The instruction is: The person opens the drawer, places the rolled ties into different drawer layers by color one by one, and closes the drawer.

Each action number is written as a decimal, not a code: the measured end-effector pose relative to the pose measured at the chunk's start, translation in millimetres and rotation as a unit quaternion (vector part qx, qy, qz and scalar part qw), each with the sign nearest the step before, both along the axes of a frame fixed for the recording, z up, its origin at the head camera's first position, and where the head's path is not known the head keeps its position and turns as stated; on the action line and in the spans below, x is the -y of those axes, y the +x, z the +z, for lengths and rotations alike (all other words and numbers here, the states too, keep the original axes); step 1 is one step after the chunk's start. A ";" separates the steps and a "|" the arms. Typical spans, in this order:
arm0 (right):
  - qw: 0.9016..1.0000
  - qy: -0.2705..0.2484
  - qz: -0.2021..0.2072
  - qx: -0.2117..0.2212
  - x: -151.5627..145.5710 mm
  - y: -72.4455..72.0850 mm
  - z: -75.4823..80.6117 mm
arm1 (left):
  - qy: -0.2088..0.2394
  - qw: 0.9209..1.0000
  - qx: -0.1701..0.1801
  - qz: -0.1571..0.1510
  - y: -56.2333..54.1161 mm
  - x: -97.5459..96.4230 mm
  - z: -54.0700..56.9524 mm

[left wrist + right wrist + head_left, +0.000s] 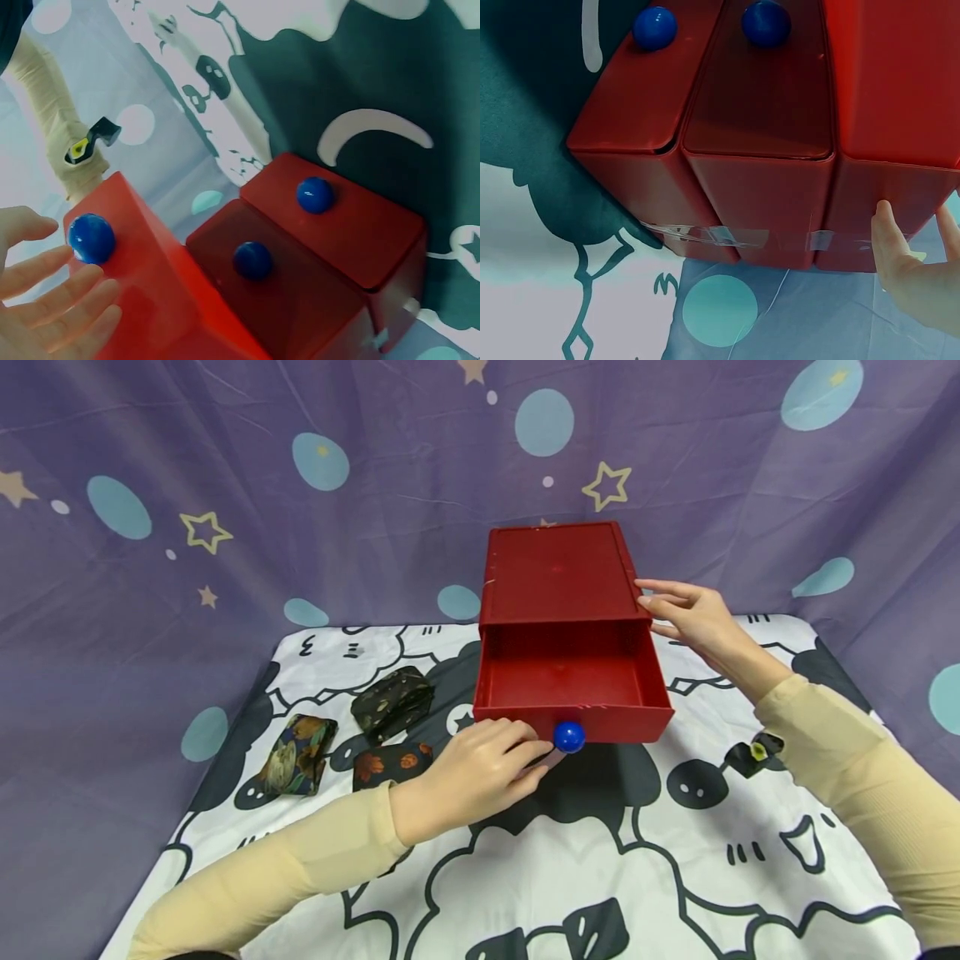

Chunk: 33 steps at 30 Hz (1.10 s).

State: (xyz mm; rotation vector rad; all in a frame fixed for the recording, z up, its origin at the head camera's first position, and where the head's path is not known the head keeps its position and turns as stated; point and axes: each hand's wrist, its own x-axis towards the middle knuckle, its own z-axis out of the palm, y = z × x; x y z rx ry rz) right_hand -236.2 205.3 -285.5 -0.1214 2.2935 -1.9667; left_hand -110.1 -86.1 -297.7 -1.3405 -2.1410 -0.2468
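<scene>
A red drawer unit (pixel 558 572) stands at the back, its top drawer (pixel 626 727) pulled out with a bare inside showing. On that drawer's front is a round blue knob (pixel 569 737). My left hand (pixel 483 768) is at the knob, fingertips right beside it, and its fingers look extended and spread in the left wrist view. With fairly straight fingers, my right hand (pixel 693 614) rests against the unit's right side near the top. Under the top drawer, the middle drawer (pixel 300 300) and the lower drawer (pixel 352 217) are closed, each with a blue knob.
Left of the unit lie a dark patterned pouch (pixel 392 702), a colourful patterned pouch (pixel 300 756) and a black pouch with orange flowers (pixel 390 764), partly hidden by my left arm. A cartoon-print cloth (pixel 555 877) covers the table; a purple curtain (pixel 420 485) hangs behind.
</scene>
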 end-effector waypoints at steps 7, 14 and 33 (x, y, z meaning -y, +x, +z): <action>1.000 0.001 0.001 0.002 0.1 -0.8 0.1 | -0.021 1.000 0.011 -0.008 1.4 17.7 -7.2; 1.000 0.000 0.005 0.001 -0.7 -0.6 0.1 | -0.035 0.999 0.029 0.000 1.7 37.8 -13.7; 1.000 -0.020 0.004 -0.015 -0.5 -1.9 -2.8 | -0.074 0.991 0.101 0.053 -13.3 89.1 -21.8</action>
